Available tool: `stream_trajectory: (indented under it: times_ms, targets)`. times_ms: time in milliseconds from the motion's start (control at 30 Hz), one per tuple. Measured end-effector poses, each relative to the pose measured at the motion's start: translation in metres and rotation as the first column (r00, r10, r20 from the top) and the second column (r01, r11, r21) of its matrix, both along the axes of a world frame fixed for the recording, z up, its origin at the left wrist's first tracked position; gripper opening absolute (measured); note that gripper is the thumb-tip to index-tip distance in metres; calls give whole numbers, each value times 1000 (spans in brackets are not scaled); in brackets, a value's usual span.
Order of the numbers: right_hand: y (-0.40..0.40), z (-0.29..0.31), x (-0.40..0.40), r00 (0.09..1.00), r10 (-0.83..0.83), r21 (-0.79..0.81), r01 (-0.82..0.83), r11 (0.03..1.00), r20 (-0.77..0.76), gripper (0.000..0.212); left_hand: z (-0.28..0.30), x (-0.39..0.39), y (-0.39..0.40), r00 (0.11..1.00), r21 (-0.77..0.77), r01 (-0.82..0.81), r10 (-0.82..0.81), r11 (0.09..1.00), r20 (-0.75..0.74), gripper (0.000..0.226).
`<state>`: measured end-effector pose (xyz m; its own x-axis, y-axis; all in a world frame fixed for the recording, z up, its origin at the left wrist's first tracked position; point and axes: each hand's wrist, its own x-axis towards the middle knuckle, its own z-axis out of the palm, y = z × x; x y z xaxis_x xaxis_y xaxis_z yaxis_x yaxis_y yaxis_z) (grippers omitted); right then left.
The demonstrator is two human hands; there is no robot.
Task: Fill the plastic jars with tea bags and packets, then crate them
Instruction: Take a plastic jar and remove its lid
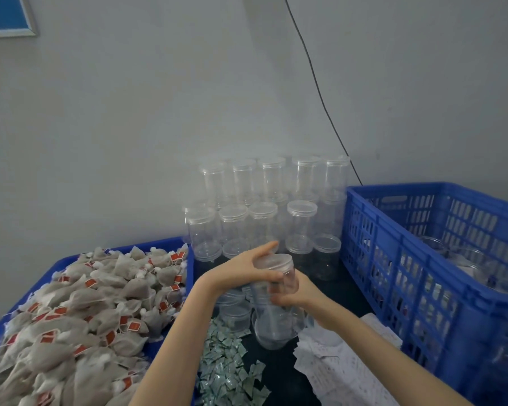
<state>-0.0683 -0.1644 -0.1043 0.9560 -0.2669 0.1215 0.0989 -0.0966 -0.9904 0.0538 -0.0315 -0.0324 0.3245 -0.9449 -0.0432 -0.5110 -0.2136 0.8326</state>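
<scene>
Between the tea bag tray point(79, 312) and the blue crate point(423, 259), both hands work one clear jar point(272, 300), tilted, seemingly empty. Left hand point(241, 271) curls over its lid end point(273, 263), likely unscrewing; right hand point(294, 291) grips the body. Some jars already sit in the crate; the stack of empty jars point(264, 212) and small packets point(229, 367) say most work remains.

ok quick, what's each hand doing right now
Left hand: grips the lid end of the clear jar.
Right hand: holds the same jar's body from the right side.
</scene>
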Motion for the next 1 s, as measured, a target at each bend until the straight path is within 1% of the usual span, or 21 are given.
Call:
stream_trajectory:
  times_ms: [67, 133, 233, 333, 433, 500, 533, 600, 700, 733, 767, 800, 833, 867, 900, 933, 967, 1000]
  targets:
    - [7, 1, 2, 997, -65, -7, 66, 998, 33, 56, -3, -4, 1, 998, -77, -61, 60, 995, -27, 68]
    - [13, 2, 3, 991, -118, -36, 121, 992, 69, 56, -6, -6, 2, 996, -121, -91, 87, 989, -36, 55]
    - [20, 0, 4, 980, -166, -79, 175, 981, 110, 59, -9, -7, 6, 995, -159, -91, 82, 983, -64, 50]
    - [24, -3, 3, 960, -245, -59, 255, 965, 137, 67, -10, -8, 6, 991, -198, -104, 86, 975, -98, 51]
    - [28, -4, 2, 935, -323, -41, 332, 942, 144, 75, -8, -12, 1, 986, -218, -145, 124, 965, -109, 45]
    - [32, -6, 4, 909, -395, -56, 405, 913, 133, 73, -5, -17, -3, 980, -215, -186, 166, 959, -106, 40]
    - [33, -7, 6, 891, -435, -66, 446, 893, 129, 71, -4, -19, -6, 977, -213, -208, 190, 955, -100, 40]
    - [37, -8, 9, 857, -495, -60, 507, 860, 145, 67, -3, -20, -9, 971, -206, -232, 215, 951, -103, 47]
    - [40, -10, 11, 838, -517, -9, 526, 850, 173, 65, 4, -17, -8, 978, -164, -200, 186, 966, -96, 61]
    - [42, -9, 13, 830, -530, -17, 541, 841, 173, 65, 4, -18, -9, 976, -150, -210, 198, 966, -89, 64]
    - [46, -8, 14, 811, -557, -51, 573, 818, 177, 63, 3, -23, -12, 963, -146, -270, 264, 952, -62, 67]
    - [49, -8, 16, 780, -598, -146, 623, 768, 186, 58, -2, -33, -17, 920, -165, -385, 391, 908, 4, 67]
    - [52, -8, 18, 748, -630, -226, 664, 713, 211, 49, -7, -46, -23, 825, -222, -526, 556, 821, 103, 65]
    - [54, -14, 21, 732, -638, -288, 681, 674, 237, 35, -13, -61, -29, 709, -292, -626, 683, 723, 173, 64]
    - [59, -17, 22, 717, -644, -268, 697, 665, 266, 22, -18, -74, -33, 636, -341, -672, 748, 658, 191, 65]
    - [60, -22, 22, 708, -654, -270, 706, 655, 265, 20, -23, -80, -34, 622, -360, -683, 765, 635, 169, 69]
    - [59, -23, 21, 700, -662, -255, 714, 652, 268, 25, -25, -81, -34, 653, -338, -678, 746, 653, 133, 75]
    - [56, -21, 19, 699, -670, -302, 713, 632, 250, 32, -25, -76, -32, 701, -289, -656, 705, 698, 111, 82]
